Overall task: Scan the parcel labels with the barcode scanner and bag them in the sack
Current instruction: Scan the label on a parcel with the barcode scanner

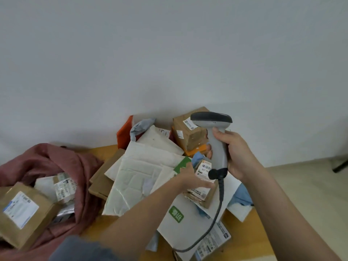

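Note:
My right hand (235, 153) grips the handle of a grey barcode scanner (214, 132), held upright over the parcel pile, its dark cable (216, 215) trailing down toward me. My left hand (190, 178) reaches into the pile and holds a small brown parcel (202, 194) with a white label (203, 167) just below the scanner. On the left lies the dusty-pink sack (62, 162), its mouth open, with a brown labelled box (22, 211) and other labelled parcels (64, 185) inside.
A heap of white padded mailers (143, 178), a white box with a green logo (180, 219) and stacked brown boxes (190, 132) cover the wooden table (250, 234). An orange bag (123, 134) leans on the pale wall behind. Floor shows at the right.

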Motion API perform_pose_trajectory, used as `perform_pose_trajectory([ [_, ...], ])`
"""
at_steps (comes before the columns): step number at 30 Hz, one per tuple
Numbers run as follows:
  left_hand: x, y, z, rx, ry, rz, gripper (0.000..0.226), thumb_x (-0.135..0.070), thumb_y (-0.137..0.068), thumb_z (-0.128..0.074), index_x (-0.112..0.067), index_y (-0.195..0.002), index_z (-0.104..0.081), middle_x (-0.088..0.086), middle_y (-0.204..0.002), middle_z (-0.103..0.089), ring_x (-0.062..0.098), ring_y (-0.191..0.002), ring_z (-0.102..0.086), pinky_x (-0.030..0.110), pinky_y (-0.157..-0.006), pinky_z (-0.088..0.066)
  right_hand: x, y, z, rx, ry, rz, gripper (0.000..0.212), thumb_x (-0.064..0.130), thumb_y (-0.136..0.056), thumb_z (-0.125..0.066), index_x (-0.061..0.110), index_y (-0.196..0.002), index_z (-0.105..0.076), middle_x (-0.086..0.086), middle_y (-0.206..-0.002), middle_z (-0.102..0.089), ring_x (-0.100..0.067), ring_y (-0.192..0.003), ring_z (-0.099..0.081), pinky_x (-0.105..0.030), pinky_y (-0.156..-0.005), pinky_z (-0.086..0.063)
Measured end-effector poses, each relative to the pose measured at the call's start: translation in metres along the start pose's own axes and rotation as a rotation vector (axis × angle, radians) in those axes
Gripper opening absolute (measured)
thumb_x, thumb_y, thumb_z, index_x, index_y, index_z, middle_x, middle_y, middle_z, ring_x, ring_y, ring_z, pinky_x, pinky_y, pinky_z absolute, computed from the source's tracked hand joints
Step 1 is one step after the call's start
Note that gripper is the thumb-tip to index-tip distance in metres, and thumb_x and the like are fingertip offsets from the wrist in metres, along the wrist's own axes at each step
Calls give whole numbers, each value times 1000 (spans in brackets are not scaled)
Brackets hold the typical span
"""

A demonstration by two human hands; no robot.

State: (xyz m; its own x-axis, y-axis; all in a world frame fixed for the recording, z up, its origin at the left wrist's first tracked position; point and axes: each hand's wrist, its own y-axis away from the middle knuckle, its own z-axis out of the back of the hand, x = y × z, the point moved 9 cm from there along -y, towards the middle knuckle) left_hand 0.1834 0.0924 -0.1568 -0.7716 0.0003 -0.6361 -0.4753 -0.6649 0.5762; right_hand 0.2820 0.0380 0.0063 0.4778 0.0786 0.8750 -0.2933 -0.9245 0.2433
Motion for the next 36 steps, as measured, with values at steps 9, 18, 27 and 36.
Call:
perform_pose_trajectory([
  [9, 20, -16, -28, 0, -78, 96, 139, -47, -62, -88, -14, -153, 12, 10, -158, -21, 32, -144, -24, 49, -116, -27, -9, -3, 37, -23, 31, -44, 27, 24, -97, -57, 0, -110, -57, -11, -78, -55, -14, -59, -56, -28, -53, -52],
  [18, 29, -1, 31, -116, 454, 141, 70, -31, -73, -83, -13, -129, -45, 7, -122, -62, 17, -96, -64, 27, -68, -54, -14, -20, 14, 15, 59, -64, 20, 25, -96, -60, 7, -107, -59, -7, -78, -59, -16, -60, -58, -29, -53, -51],
  [27, 46, 47, 117, -87, 932, 71, 94, -33, -58, -89, -13, -135, -37, 14, -122, -63, 31, -103, -69, 41, -81, -59, -34, -34, -66, 167, 84, -126, 24, 22, -96, -60, 2, -108, -58, -7, -73, -59, -14, -56, -58, -26, -51, -51],
  [36, 80, 82, 182, -348, 1149, -51, 91, -13, -57, -89, -12, -132, -37, 14, -116, -68, 33, -100, -69, 51, -82, -57, -50, -43, -134, 234, 126, -140, 16, 20, -94, -62, 5, -101, -62, -6, -72, -63, -17, -59, -58, -28, -52, -49],
])
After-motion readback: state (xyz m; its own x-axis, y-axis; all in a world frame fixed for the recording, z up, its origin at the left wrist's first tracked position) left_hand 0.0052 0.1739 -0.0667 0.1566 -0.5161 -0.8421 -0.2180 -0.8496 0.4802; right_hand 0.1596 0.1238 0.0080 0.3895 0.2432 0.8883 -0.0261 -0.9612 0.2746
